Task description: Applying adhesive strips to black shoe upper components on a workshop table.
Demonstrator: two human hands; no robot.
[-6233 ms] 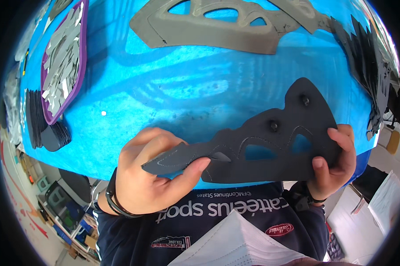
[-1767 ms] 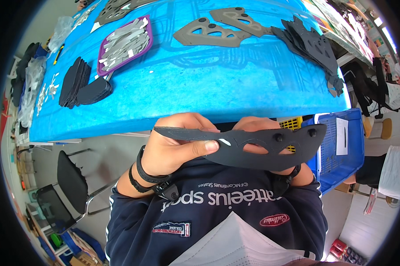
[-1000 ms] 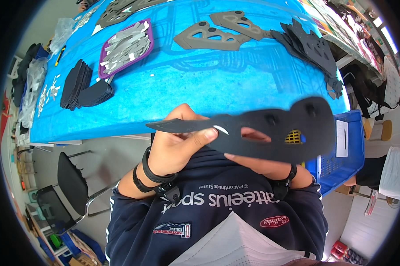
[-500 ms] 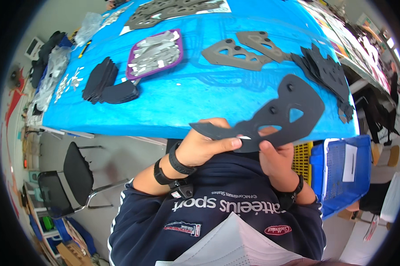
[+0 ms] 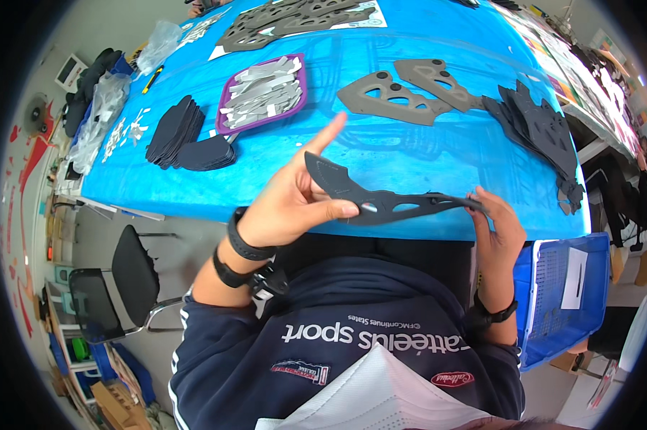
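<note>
Both hands hold one dark grey, flat, flexible cut-out piece [image 5: 381,205] with openings in it, raised just over the table's near edge. My left hand [image 5: 295,193] pinches its narrow, curved end between thumb and fingers, the index finger stretched out toward the far side. At the other end, my right hand [image 5: 497,222] grips the wide part, which is turned nearly edge-on. A small white spot shows at an opening close to my left thumb. Beyond the hands lie two brown cut-out pieces [image 5: 395,100] with black round studs.
A purple tray [image 5: 302,93] holds many pale strips. Left of it are stacks of black pieces [image 5: 176,132]; at right, a dark cut-out pile [image 5: 535,132]. More brown pieces [image 5: 288,21] lie at the back. A blue crate [image 5: 563,301] stands below right, a chair [image 5: 133,276] below left.
The dark piece has swung from showing its broad face to nearly edge-on. My right hand has moved right to its wide end; my left has shifted left, index finger now extended.
</note>
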